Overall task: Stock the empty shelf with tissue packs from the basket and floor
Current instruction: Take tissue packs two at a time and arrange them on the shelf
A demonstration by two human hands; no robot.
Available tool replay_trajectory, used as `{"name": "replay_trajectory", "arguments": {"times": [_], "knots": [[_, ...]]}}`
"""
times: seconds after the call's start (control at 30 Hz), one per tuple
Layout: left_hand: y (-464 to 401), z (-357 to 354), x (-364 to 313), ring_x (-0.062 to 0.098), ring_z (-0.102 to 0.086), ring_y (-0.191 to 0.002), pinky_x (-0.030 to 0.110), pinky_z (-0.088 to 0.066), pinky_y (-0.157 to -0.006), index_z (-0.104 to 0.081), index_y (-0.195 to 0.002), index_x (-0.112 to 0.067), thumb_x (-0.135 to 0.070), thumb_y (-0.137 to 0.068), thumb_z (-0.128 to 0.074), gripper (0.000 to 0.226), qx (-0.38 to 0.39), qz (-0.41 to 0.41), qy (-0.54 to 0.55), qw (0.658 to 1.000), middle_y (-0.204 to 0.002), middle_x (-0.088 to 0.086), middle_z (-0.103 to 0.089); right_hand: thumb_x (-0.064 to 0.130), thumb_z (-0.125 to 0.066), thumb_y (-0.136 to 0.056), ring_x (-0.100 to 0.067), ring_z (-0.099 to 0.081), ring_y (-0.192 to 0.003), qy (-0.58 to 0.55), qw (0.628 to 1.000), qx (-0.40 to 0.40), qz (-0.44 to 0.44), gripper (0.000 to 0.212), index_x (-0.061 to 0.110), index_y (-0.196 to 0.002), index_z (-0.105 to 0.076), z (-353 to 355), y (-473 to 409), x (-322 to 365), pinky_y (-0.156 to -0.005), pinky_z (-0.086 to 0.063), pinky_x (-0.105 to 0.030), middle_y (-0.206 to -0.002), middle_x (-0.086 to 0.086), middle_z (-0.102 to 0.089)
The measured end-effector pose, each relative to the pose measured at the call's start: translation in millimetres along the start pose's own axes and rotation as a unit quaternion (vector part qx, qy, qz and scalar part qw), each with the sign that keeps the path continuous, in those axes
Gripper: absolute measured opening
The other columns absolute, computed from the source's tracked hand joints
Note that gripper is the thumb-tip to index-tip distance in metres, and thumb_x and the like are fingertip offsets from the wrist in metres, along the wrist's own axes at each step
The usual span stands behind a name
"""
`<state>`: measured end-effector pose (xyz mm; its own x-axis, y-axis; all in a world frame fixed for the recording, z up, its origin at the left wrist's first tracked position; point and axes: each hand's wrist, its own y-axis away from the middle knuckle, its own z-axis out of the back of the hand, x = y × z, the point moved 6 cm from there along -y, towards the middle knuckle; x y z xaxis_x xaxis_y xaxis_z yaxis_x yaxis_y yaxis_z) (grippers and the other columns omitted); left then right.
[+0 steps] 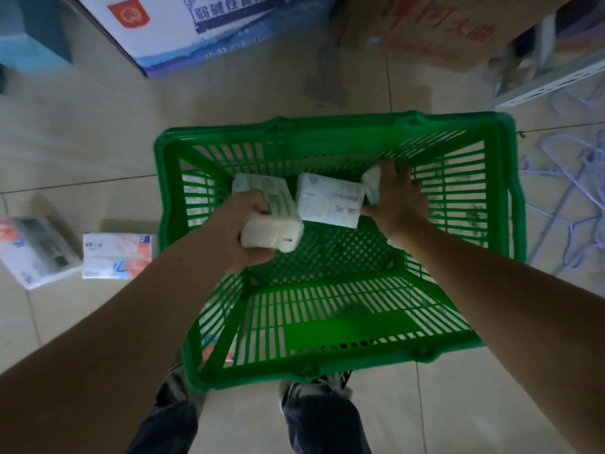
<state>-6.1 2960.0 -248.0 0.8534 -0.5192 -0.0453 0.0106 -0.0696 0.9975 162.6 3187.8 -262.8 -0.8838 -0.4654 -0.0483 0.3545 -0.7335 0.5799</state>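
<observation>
Head view: both hands reach into the green basket (334, 322) at frame centre; the left hand (235, 231) grips one tissue pack (271, 224), the right hand (397, 198) grips another pack (330, 199); two floor packs (114, 255) lie at left

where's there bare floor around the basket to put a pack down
Bare tiles lie between the green basket and the white-and-blue carton beyond it. Crowded: two tissue packs on the floor on the basket's left, white hangers on its right. Both hands hold packs inside it.
</observation>
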Motion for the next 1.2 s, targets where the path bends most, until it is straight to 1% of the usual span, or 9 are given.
{"name": "replay_trajectory", "arguments": {"times": [0.13, 0.3, 0.4, 0.57, 0.7, 0.8, 0.97, 1.1, 1.2], "knots": [[-7, -6, 21, 0.03, -0.065, -0.114, 0.047, -0.057, -0.097, -0.066, -0.117, -0.02, -0.023, -0.084, -0.083, 0.037, 0.012, -0.043, -0.011, 0.999, -0.128, 0.01, -0.068, 0.015, -0.079, -0.084, -0.048, -0.053, -0.122, -0.01, 0.998, -0.004, 0.055, 0.092, 0.031, -0.155, -0.023, 0, 14, -6, -0.086, -0.054, -0.051, -0.149, -0.021, -0.036], [2, 6, 38, 0.028, -0.069, -0.111, 0.044, -0.06, -0.092, -0.062, -0.132, -0.013, -0.013, -0.076, -0.089, 0.062, -0.026, -0.114, -0.045, 0.992, -0.125, 0.009, -0.072, 0.023, -0.068, -0.095, -0.046, -0.058, -0.119, -0.082, 0.99, 0.051, 0.101, 0.078, 0.023, -0.161, -0.026, 11, 29, -15, -0.088, -0.054, -0.042, -0.152, -0.025, -0.033], [18, 12, 44, 0.02, -0.077, -0.092, 0.031, -0.063, -0.07, -0.066, -0.123, -0.018, -0.012, -0.074, -0.088, 0.054, -0.01, -0.129, -0.063, 0.99, -0.11, 0.002, -0.079, 0.02, -0.068, -0.092, -0.038, -0.062, -0.108, -0.236, 0.968, 0.048, 0.075, 0.06, 0.01, -0.146, -0.042, 25, 43, -21, -0.071, -0.045, -0.03, -0.126, -0.019, -0.053], [52, 14, 42, 0.026, -0.076, -0.098, 0.038, -0.062, -0.078, -0.066, -0.125, -0.013, -0.004, -0.083, -0.078, 0.044, 0.033, -0.133, -0.04, 0.99, -0.109, 0.007, -0.08, 0.01, -0.059, -0.086, -0.028, -0.062, -0.088, -0.592, 0.799, 0.068, -0.083, 0.05, 0.005, -0.133, -0.043, 39, 79, -14, -0.052, -0.055, -0.023, -0.106, -0.011, -0.057], [93, 13, 32, 0.025, -0.077, -0.097, 0.037, -0.061, -0.076, -0.069, -0.116, -0.017, -0.003, -0.088, -0.07, 0.031, 0.06, -0.142, -0.032, 0.987, -0.108, 0.007, -0.081, 0.017, -0.068, -0.081, -0.037, -0.065, -0.096, -0.709, 0.687, 0.115, -0.111, 0.068, -0.006, -0.139, -0.042, 65, 105, 17, -0.075, -0.058, -0.043, -0.113, -0.027, -0.057], [128, 16, 19, 0.025, -0.078, -0.094, 0.036, -0.063, -0.073, -0.068, -0.119, -0.013, -0.001, -0.09, -0.064, 0.032, 0.092, -0.148, -0.027, 0.984, -0.103, 0.008, -0.081, 0.014, -0.064, -0.095, -0.04, -0.063, -0.1, -0.738, 0.649, 0.169, -0.074, 0.046, -0.009, -0.132, -0.052, 96, 122, 45, -0.086, -0.052, -0.053, -0.109, -0.032, -0.06], [192, 29, -9, 0.027, -0.078, -0.097, 0.035, -0.064, -0.073, -0.065, -0.121, -0.008, -0.002, -0.087, -0.07, 0.035, 0.149, -0.165, -0.064, 0.973, -0.105, 0.012, -0.08, 0.028, -0.068, -0.082, -0.046, -0.064, -0.112, -0.717, 0.656, 0.231, -0.04, 0.07, 0.001, -0.143, -0.047, 153, 154, 80, -0.101, -0.049, -0.068, -0.121, -0.03, -0.062], [257, 40, -32, 0.032, -0.075, -0.106, 0.039, -0.064, -0.081, -0.064, -0.123, -0.006, -0.016, -0.066, -0.088, 0.063, 0.169, -0.195, -0.06, 0.964, -0.115, 0.017, -0.077, 0.027, -0.086, -0.078, -0.039, -0.072, -0.113, -0.699, 0.687, 0.201, -0.006, 0.073, 0.009, -0.14, -0.051, 200, 178, 105, -0.091, -0.061, -0.059, -0.129, -0.021, -0.07], [308, 51, -47, 0.035, -0.075, -0.107, 0.04, -0.063, -0.083, -0.066, -0.121, -0.002, -0.005, -0.069, -0.086, 0.056, 0.181, -0.215, -0.06, 0.958, -0.118, 0.021, -0.076, 0.022, -0.089, -0.077, -0.037, -0.075, -0.107, -0.698, 0.692, 0.182, 0.007, 0.069, 0.016, -0.135, -0.052, 233, 200, 117, -0.086, -0.062, -0.059, -0.123, -0.016, -0.074]]}}
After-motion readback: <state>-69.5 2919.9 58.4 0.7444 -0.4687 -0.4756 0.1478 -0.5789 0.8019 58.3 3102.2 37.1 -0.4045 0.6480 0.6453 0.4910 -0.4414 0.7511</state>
